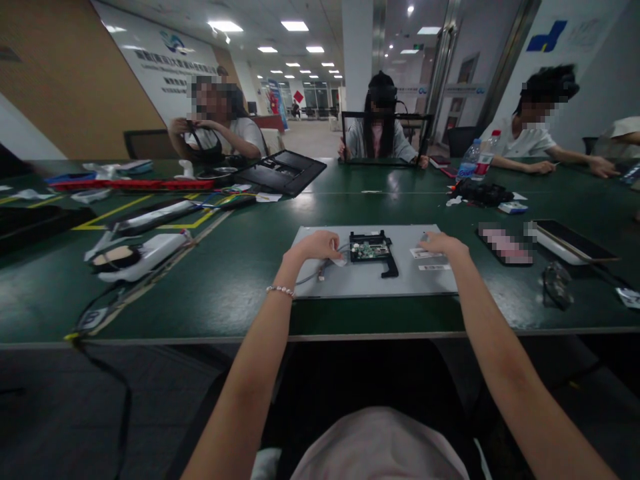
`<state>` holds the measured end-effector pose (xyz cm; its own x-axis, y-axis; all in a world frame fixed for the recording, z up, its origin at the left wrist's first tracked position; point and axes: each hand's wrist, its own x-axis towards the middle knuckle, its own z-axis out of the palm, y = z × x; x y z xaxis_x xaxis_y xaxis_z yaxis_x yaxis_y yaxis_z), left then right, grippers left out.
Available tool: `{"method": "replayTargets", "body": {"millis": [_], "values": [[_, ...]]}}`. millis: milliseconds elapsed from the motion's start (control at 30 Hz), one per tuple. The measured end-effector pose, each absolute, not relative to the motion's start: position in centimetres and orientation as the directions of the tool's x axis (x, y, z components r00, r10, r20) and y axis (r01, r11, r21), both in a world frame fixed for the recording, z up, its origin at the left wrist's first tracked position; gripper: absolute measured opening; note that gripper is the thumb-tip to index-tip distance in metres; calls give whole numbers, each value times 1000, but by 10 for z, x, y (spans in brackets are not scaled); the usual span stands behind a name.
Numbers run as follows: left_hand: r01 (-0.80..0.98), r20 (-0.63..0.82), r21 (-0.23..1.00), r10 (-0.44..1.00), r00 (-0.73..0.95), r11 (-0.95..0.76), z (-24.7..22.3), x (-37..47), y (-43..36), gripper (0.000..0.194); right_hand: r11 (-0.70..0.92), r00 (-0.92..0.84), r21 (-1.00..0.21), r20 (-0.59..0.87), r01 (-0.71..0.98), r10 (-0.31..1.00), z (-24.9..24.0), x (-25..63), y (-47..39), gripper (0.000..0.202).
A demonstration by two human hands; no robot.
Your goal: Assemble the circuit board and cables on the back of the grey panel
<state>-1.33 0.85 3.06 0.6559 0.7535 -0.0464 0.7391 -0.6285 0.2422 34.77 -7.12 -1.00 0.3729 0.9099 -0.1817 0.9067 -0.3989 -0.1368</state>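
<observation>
A flat grey panel [370, 283] lies on the table in front of me, apparently the back of a display screen. On its middle sits a black bracket [390, 268] around a green circuit board [371, 249]. My left hand [320, 245], with a beaded bracelet at the wrist, is closed at the left of the bracket. A thin grey cable [313, 275] runs from its fingers across the panel. Over the panel's right side, my right hand [443, 242] has its fingers loosely bent down, touching or just above a white label [425, 253]. I see nothing held in it.
To the right lie a phone [504, 244], a dark-topped device [573, 241] and a clear crumpled item [556, 283]. Leftward are white-and-black devices [143, 255] with cables and a black casing [287, 170]. Across the table a person holds a black frame [387, 115]; bottles [469, 160] stand nearby.
</observation>
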Motion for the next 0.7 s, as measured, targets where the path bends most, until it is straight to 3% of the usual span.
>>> {"method": "replayTargets", "body": {"millis": [133,400,700], "values": [[739,87,171,758,647,-651,28,-9,10,36,-399,343,-140,-306,906,888,-5,343,-70,63],[758,266,119,756,598,-641,37,3,-4,28,-402,353,-130,-290,906,890,-2,339,-73,62],[704,339,-72,647,683,-706,36,22,-20,29,-292,264,-139,-188,946,946,-7,326,-71,56]]}}
